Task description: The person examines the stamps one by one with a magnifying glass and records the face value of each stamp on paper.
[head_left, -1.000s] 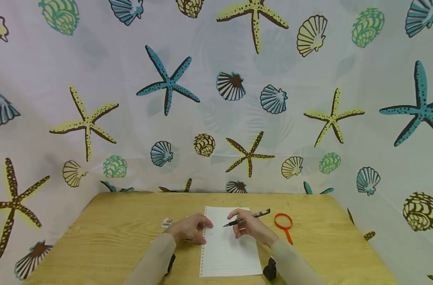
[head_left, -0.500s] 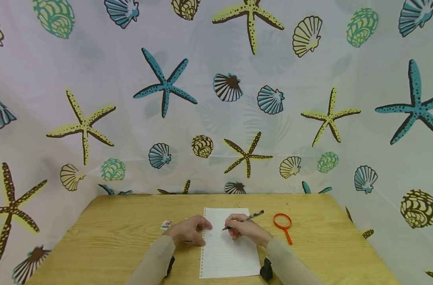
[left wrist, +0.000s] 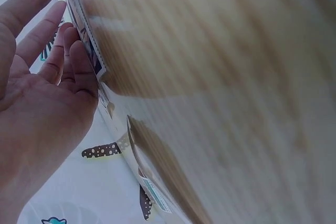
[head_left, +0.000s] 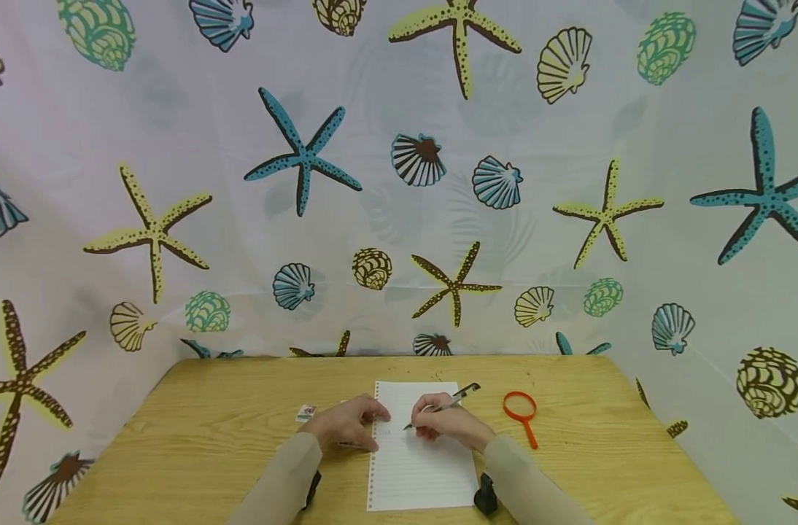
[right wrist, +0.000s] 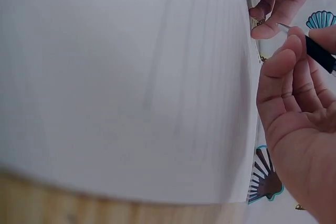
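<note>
A sheet of white lined paper (head_left: 432,481) with punched holes down its left side lies on the table. My right hand (head_left: 450,421) pinches a black-gripped pen (head_left: 467,391), its tip pointing down-left close over the upper part of the sheet. In the right wrist view the pen's dark grip (right wrist: 319,55) sits between thumb and fingers. At the sheet's left edge rests my left hand (head_left: 346,421), fingers relaxed and spread, thumb and fingertips on the margin. Faint writing marks (head_left: 385,432) show beside its fingertips. A flat picture piece with a scalloped edge (left wrist: 86,27) lies by the left fingers.
A red magnifying glass (head_left: 529,434) lies right of the paper. A small stamp-like piece (head_left: 305,413) lies left, beyond my left hand. The wooden table (head_left: 228,408) ends at a hanging white cloth (head_left: 373,328) printed with shells and starfish.
My right hand has lowered to the paper, its fingers drawing in around the pen, and has shifted slightly left with the tip. My left hand stays at the sheet's edge.
</note>
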`<act>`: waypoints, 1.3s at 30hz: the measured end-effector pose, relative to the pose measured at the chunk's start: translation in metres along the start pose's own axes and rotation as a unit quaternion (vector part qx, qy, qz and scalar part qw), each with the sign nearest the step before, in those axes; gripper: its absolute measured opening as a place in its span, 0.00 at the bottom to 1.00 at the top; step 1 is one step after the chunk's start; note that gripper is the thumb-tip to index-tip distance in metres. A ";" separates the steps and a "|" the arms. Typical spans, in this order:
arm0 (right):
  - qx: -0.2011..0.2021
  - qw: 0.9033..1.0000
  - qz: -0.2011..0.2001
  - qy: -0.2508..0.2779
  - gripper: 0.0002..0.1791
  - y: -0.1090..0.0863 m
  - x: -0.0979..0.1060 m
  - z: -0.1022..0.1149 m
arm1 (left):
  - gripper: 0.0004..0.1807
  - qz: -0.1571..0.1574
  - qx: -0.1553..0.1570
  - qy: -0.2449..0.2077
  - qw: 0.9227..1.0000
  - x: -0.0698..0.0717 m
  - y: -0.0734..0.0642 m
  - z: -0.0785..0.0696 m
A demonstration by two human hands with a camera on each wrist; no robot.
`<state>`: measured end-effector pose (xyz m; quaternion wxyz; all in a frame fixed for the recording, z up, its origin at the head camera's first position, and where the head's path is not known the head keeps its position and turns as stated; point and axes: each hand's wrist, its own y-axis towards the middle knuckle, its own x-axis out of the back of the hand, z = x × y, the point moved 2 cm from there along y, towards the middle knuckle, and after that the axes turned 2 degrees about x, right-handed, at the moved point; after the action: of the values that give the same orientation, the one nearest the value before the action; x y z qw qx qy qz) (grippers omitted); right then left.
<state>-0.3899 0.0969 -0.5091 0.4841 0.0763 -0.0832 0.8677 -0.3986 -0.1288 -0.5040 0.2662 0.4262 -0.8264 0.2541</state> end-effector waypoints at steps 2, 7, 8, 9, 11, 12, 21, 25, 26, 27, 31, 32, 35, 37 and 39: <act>-0.005 1.000 -0.005 0.000 0.01 0.002 -0.001 0.000 | 0.26 0.000 -0.003 0.000 1.000 0.000 0.000 0.001; -0.008 1.000 -0.007 0.005 0.02 0.006 -0.004 0.000 | 0.26 0.004 -0.013 -0.005 1.000 0.001 0.000 0.002; -0.007 1.000 -0.005 0.004 0.02 0.007 -0.005 0.000 | 0.26 0.003 -0.013 -0.007 1.000 0.001 -0.001 0.002; -0.006 1.000 -0.005 0.004 0.02 0.009 -0.006 0.000 | 0.27 0.002 -0.011 -0.010 1.000 0.002 -0.001 0.002; -0.006 1.000 -0.008 0.004 0.03 0.011 -0.007 0.001 | 0.27 0.001 -0.008 -0.013 1.000 0.003 -0.001 0.002; -0.003 1.000 -0.011 0.003 0.03 0.012 -0.007 0.001 | 0.27 -0.001 -0.006 -0.013 1.000 0.003 -0.001 0.002; -0.002 0.999 -0.018 -0.030 0.05 0.016 -0.008 0.000 | 0.27 -0.003 0.009 -0.023 1.000 0.003 -0.001 0.002; -0.001 0.998 -0.024 -0.057 0.04 0.016 -0.007 -0.001 | 0.27 0.000 0.004 -0.016 1.000 0.002 -0.001 0.001; -0.001 0.998 -0.025 -0.061 0.03 0.017 -0.006 -0.001 | 0.27 0.000 0.005 -0.015 1.000 0.002 -0.001 0.001; 0.000 0.998 -0.026 -0.064 0.03 0.017 -0.006 -0.001 | 0.26 0.000 0.005 -0.014 1.000 0.002 -0.001 0.002; 0.004 0.997 -0.026 -0.070 0.03 0.017 -0.006 -0.001 | 0.26 0.001 0.006 -0.014 1.000 0.002 -0.001 0.002; 0.007 0.997 -0.023 -0.069 0.03 0.017 -0.006 -0.001 | 0.26 0.002 0.005 -0.015 1.000 0.002 -0.001 0.002; 0.015 0.998 -0.010 -0.068 0.04 0.016 -0.006 0.000 | 0.26 0.004 0.007 -0.017 1.000 0.001 -0.001 0.003; 0.021 0.997 -0.002 -0.068 0.05 0.016 -0.006 0.000 | 0.26 0.005 0.009 -0.019 1.000 0.000 0.000 0.003; 0.025 0.997 0.001 -0.072 0.06 0.016 -0.007 0.000 | 0.26 0.003 0.014 -0.018 1.000 0.001 0.000 0.004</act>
<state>-0.3997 0.0831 -0.5114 0.4743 0.1507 -0.0957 0.8621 -0.3999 -0.1314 -0.5061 0.2443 0.4316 -0.8291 0.2583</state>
